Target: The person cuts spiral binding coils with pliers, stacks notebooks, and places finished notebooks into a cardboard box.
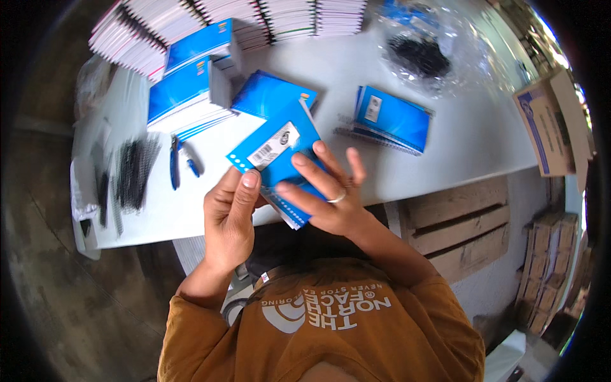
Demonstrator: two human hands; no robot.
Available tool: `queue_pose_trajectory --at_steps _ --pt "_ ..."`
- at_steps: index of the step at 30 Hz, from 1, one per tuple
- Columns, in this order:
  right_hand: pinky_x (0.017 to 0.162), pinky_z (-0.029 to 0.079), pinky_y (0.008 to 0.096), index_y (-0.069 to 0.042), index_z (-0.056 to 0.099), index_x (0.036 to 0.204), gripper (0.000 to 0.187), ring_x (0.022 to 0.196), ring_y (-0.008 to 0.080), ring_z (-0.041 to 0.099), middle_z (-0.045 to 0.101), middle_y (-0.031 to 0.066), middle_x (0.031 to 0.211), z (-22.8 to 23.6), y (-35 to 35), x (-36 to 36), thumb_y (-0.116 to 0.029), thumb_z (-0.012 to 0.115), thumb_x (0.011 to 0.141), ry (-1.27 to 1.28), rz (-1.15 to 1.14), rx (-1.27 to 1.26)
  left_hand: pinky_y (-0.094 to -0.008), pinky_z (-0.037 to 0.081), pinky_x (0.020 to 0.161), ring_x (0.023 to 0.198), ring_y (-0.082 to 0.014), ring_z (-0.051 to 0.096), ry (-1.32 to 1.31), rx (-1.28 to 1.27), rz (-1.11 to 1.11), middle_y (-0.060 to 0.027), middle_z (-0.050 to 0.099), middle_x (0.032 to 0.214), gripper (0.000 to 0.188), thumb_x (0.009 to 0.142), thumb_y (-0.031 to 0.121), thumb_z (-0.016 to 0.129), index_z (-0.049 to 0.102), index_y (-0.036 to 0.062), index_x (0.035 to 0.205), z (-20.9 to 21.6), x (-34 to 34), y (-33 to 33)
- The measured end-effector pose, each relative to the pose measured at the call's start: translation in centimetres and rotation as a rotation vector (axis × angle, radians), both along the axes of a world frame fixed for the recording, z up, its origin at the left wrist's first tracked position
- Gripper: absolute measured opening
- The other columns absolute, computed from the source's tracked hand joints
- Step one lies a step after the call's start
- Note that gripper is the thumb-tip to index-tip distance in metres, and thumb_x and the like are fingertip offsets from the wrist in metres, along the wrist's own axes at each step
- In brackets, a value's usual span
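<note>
I hold a blue-covered notebook (pixel 280 169) tilted above the near edge of the table. It has a white label and punched holes along its edges. My left hand (pixel 230 213) is closed on its left corner, thumb on top. Across the cover lies my right hand (pixel 334 197), fingers stretched out and spread, with a ring on one finger. Just beyond the notebook, another blue cover (pixel 270 92) rests on the table. To the right is a small stack of blue notebooks (pixel 398 121) with coils along one edge.
Stacks of blue-covered sheets (pixel 181 95) stand at the left of the white table (pixel 471 149). Near them are pliers (pixel 174 163), a blue-and-white pen (pixel 189 160) and black spiral coils (pixel 137 172). Behind are spiral notebook piles (pixel 289 19) and a clear bag (pixel 417 54); a cardboard box (pixel 548 127) is far right.
</note>
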State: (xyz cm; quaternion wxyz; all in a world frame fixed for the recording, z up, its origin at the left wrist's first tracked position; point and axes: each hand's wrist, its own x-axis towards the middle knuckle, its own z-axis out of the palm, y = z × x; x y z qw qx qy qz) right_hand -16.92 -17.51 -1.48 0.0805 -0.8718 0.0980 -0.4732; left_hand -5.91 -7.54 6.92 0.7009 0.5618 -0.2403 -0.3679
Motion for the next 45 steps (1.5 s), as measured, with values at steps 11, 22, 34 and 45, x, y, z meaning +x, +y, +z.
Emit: queue_pose_trajectory --at_steps 11,22,34,45 --pt "0.090 0.044 0.0292 -0.001 0.060 0.114 0.030 0.100 0.0155 0.059 0.064 0.0112 0.111 -0.1 -2.8 1.5 -0.004 0.060 0.084 0.075 0.591 1.137 -0.0397 0.045 0.080 0.091 -0.0320 0.058 -1.584 1.005 0.521 -0.0125 0.061 0.099 0.034 0.086 0.035 0.057 0.059 0.0087 0.108 -9.4 25.1 8.9" --pt "0.089 0.045 0.0280 0.000 0.059 0.113 0.029 0.101 0.0159 0.059 0.063 0.0100 0.111 -0.2 -3.8 1.8 0.002 0.056 0.084 0.080 0.674 1.029 -0.0252 0.039 0.047 0.050 -0.0115 0.045 -0.321 0.299 0.756 -0.0044 0.051 0.066 0.027 0.094 0.026 0.042 0.054 0.0018 0.090 -7.0 29.6 8.8" --pt "0.086 0.046 0.0258 -0.001 0.058 0.117 0.031 0.101 0.0143 0.059 0.063 0.0111 0.112 -1.2 -3.7 1.7 0.000 0.057 0.085 0.164 0.602 1.060 -0.0244 0.037 0.058 0.062 -0.0094 0.043 -0.699 0.341 -0.205 -0.0024 0.050 0.070 0.029 0.096 0.030 0.046 0.058 0.0041 0.091 -3.3 12.5 3.6" --pt "0.083 0.048 0.0262 -0.002 0.061 0.113 0.031 0.095 0.0153 0.062 0.065 0.0105 0.108 -1.3 -3.5 1.8 0.002 0.059 0.082 0.139 0.544 1.004 -0.0209 0.036 0.055 0.064 -0.0059 0.042 -0.689 0.428 -0.271 -0.0001 0.049 0.075 0.028 0.093 0.030 0.052 0.055 0.0022 0.092 -4.2 11.0 1.9"
